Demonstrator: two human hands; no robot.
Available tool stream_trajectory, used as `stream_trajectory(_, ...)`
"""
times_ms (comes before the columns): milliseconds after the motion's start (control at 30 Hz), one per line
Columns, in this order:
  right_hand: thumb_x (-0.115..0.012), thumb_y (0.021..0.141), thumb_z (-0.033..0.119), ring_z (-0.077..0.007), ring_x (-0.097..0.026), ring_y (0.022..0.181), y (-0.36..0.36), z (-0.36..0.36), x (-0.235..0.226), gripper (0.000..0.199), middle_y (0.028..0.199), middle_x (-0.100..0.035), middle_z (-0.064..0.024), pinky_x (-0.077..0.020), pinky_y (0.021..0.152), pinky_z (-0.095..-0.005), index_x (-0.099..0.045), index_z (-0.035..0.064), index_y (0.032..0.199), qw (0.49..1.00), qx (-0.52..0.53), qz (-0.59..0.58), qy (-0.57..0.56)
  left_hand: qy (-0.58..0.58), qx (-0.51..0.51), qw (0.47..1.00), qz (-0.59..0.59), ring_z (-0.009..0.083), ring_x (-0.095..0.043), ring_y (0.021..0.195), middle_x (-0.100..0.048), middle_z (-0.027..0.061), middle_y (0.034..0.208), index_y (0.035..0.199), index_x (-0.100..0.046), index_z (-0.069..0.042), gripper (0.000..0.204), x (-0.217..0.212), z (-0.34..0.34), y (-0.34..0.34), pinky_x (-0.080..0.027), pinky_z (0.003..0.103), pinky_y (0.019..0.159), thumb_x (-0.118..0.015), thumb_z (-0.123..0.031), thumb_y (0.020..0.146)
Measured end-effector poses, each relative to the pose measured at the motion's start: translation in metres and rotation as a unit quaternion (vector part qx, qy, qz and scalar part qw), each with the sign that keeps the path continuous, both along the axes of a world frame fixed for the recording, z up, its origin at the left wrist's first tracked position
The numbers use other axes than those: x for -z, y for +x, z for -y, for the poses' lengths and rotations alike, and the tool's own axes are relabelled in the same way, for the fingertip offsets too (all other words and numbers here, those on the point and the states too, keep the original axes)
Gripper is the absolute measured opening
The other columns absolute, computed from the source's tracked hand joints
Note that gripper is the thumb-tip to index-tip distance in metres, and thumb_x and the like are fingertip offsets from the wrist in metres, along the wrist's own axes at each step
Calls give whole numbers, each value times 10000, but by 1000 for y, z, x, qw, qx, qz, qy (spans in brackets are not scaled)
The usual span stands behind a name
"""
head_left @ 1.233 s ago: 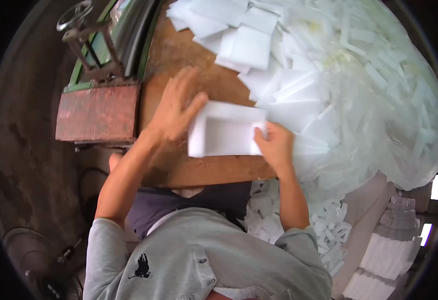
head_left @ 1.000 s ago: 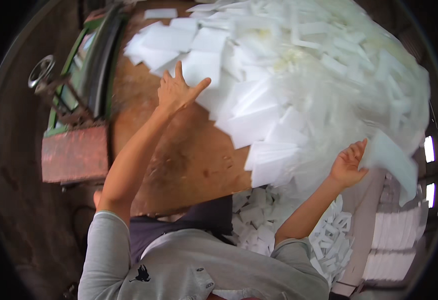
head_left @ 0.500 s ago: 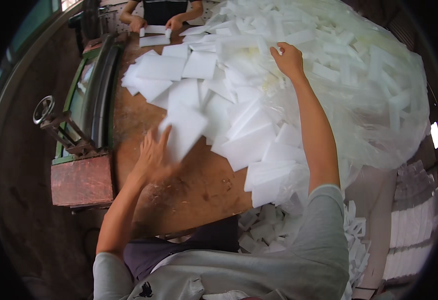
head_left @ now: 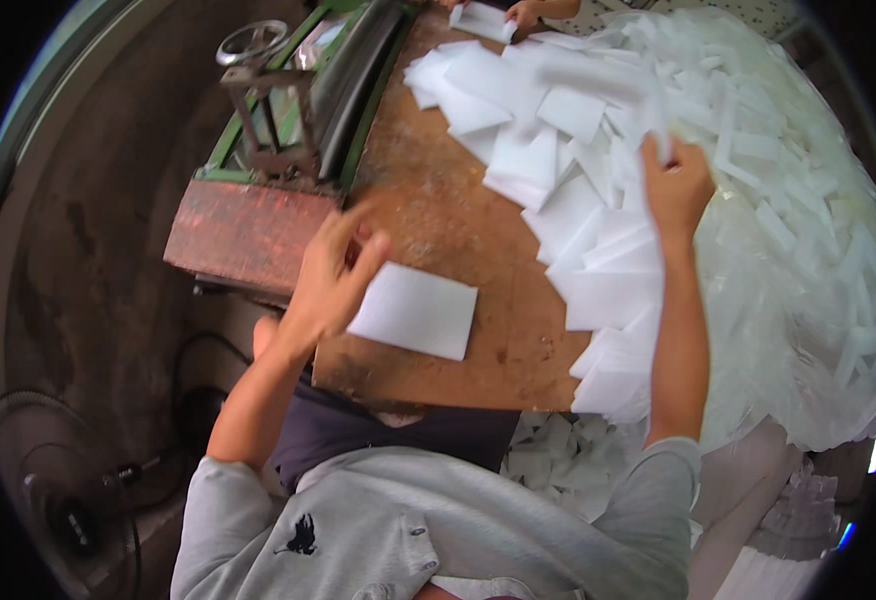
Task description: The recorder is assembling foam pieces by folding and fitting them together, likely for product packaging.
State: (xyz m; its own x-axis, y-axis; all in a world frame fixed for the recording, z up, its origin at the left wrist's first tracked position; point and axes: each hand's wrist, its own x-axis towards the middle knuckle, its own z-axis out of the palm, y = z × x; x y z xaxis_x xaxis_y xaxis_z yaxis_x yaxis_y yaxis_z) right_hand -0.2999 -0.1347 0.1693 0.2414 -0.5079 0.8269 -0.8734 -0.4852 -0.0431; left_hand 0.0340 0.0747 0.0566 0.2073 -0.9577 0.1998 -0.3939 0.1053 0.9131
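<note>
A single white foam sheet (head_left: 416,312) lies flat near the table's front left corner. Just over its left edge is my left hand (head_left: 343,265), fingers apart and slightly blurred, holding nothing. My right hand (head_left: 680,195) is closed on one end of a white foam frame (head_left: 613,82), smeared by motion, above the heap at the right. Beneath it, loose white foam sheets (head_left: 578,225) overlap in a spread pile across the table.
The brown wooden table (head_left: 438,210) borders a green-framed roller machine (head_left: 353,80) with a handwheel (head_left: 251,42) at left. Clear plastic film (head_left: 808,300) with many foam frames bulges at right. Across the table, another person's hands (head_left: 523,14) hold a foam piece (head_left: 483,22).
My view has shifted left and nearer. The sheet by my left hand now lies apart from the pile on the table. My right hand has taken hold of a foam frame.
</note>
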Motion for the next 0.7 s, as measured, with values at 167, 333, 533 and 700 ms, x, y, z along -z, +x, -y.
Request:
stream_trajectory(167, -788, 755, 127, -272, -575, 623, 87, -175, 88, 324, 759, -538, -95, -462, 532, -387, -706, 11, 1046, 984, -102, 61, 134, 51, -27, 997, 55, 303, -568, 769, -559, 180, 829, 1088, -605, 70, 503, -17, 1, 6, -477, 413, 739, -684, -390, 899)
stream_trajectory(333, -844, 755, 196, -301, -617, 886, 112, -216, 128, 513, 996, -596, -135, -513, 757, -417, -662, 36, 1206, 939, -175, 104, 278, 59, -84, 984, 148, 372, -602, 792, -608, 224, 886, 1067, -609, 54, 373, 25, -33, 38, -486, 455, 741, -721, -238, 863)
stream_trajectory(533, -839, 740, 246, -446, -429, 1308, 108, -204, 171, 579, 1316, -507, -216, -353, 1085, -552, -644, 131, 1273, 896, -284, -122, 320, 6, -240, 952, 190, 176, -627, 760, -681, 155, 902, 1135, -618, 25, 327, 19, -68, 138, -515, 311, 703, -721, -159, 885)
stream_trajectory(700, -831, 745, 238, -423, -457, 1284, 98, -190, 171, 499, 1297, -526, -205, -392, 1054, -521, -671, 88, 1193, 894, -278, -133, 325, 24, -295, 936, 192, 146, -640, 787, -699, 113, 891, 1139, -664, 25, 348, 4, -44, 242, -515, 307, 725, -701, -206, 881)
